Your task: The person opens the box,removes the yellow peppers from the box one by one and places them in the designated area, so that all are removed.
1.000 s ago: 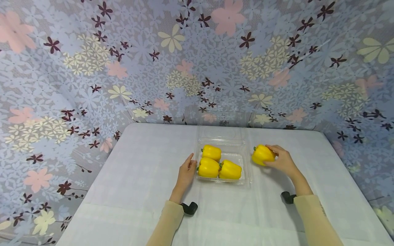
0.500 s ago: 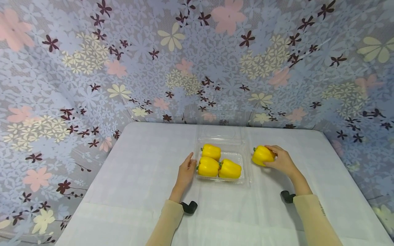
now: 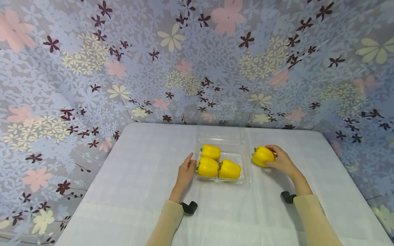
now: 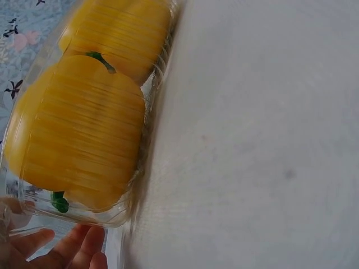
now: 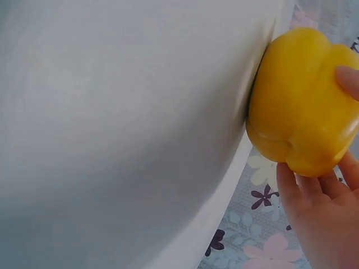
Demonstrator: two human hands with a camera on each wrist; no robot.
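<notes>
Glossy pepper (image 5: 303,101), shiny plastic container (image 3: 236,158)

Cream sleeves (image 3: 317,218), black wrist cameras (image 3: 189,207)

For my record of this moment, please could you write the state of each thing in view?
Clear container: open
Lid: folded back
Three yellow peppers: inside, on their sides
Fourth pepper: on its side, gripped
Left hand: at container's left side
Right hand: holding fourth pepper
</notes>
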